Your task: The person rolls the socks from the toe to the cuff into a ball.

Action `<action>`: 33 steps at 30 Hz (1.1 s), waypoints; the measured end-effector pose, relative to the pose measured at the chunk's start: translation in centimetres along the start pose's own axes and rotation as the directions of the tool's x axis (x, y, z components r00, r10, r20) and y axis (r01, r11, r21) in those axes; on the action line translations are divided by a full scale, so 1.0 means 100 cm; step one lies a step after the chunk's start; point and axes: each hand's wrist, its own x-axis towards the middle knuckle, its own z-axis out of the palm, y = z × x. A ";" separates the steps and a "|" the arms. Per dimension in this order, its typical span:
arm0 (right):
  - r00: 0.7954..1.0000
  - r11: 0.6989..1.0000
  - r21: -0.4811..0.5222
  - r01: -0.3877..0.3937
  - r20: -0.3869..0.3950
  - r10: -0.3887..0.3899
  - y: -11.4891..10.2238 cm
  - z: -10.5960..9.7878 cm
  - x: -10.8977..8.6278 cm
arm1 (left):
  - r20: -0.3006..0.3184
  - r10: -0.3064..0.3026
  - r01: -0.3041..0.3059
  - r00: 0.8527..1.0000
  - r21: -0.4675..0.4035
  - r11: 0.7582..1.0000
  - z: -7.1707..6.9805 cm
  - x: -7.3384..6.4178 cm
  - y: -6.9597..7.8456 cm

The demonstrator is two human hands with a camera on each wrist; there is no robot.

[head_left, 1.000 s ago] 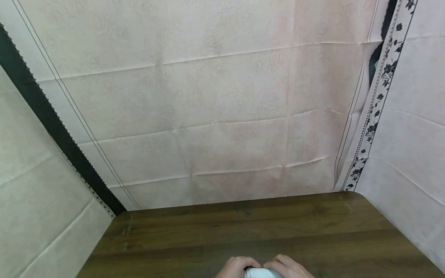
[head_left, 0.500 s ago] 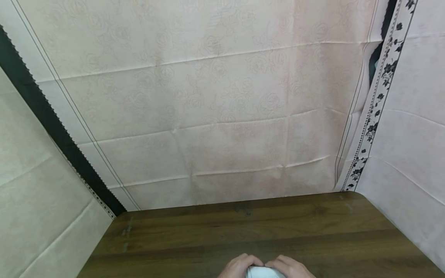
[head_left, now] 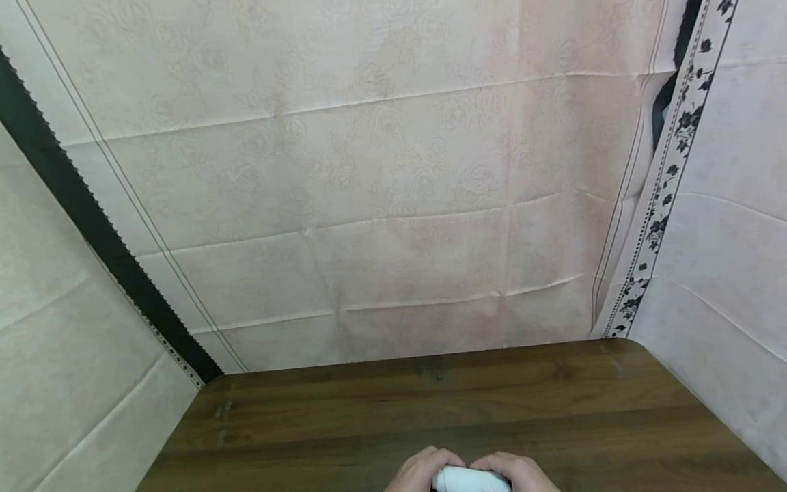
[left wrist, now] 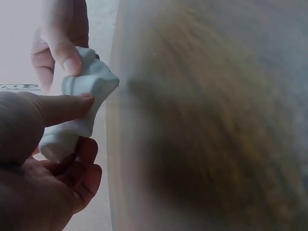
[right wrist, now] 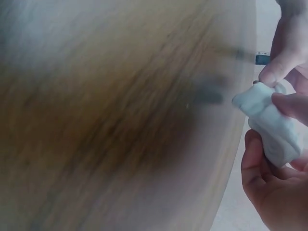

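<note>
A soft white folded bundle of cloth [head_left: 470,480], with a ribbed part, is between my two hands at the bottom of the head view. My left hand [head_left: 421,471] grips its left end. Its thumb presses on top of the cloth [left wrist: 98,84] in the left wrist view, with the other fingers curled below. At the opposite end, my right hand [head_left: 515,470] pinches the bundle. The right wrist view shows the cloth [right wrist: 275,130] twisted between both thumbs and fingers, at the table's near edge. Part of it is hidden inside the hands.
A brown wood-grain table [head_left: 369,417] stretches ahead of the hands. Creased pale floral sheets [head_left: 393,171] hang behind it and at both sides. A dark strip [head_left: 111,225] shows between the sheets on the left.
My fingertips have moved slightly apart, the right hand shifting a little rightward. More of the white cloth's upper side shows between the hands, and it looks wider and rounder.
</note>
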 end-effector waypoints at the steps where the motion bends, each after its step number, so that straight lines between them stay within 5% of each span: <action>1: 0.999 0.999 0.018 -0.031 0.012 0.031 -0.008 -0.002 0.002 | 0.001 -0.002 0.002 1.000 -0.010 1.000 0.000 0.000 -0.001; 8: 0.994 0.990 0.086 -0.110 0.032 0.108 -0.027 -0.007 0.005 | 0.006 -0.027 0.027 1.000 -0.020 0.999 0.000 -0.001 0.000; 18: 0.994 0.994 0.011 -0.109 -0.014 0.110 -0.022 -0.004 0.001 | -0.062 -0.052 0.053 0.997 0.013 0.999 -0.001 -0.002 0.004; 22: 0.987 0.987 0.045 -0.157 -0.021 0.158 -0.028 -0.002 0.001 | -0.126 0.062 -0.042 0.990 0.159 0.986 0.003 -0.002 0.004; 26: 0.985 0.983 0.072 -0.171 -0.013 0.172 -0.030 -0.003 0.001 | -0.147 0.183 -0.121 0.972 0.355 0.927 0.006 -0.002 0.003; 33: 0.975 0.969 0.113 -0.221 -0.008 0.224 -0.034 -0.004 0.002 | -0.194 0.239 -0.136 0.951 0.431 0.892 0.008 -0.002 0.007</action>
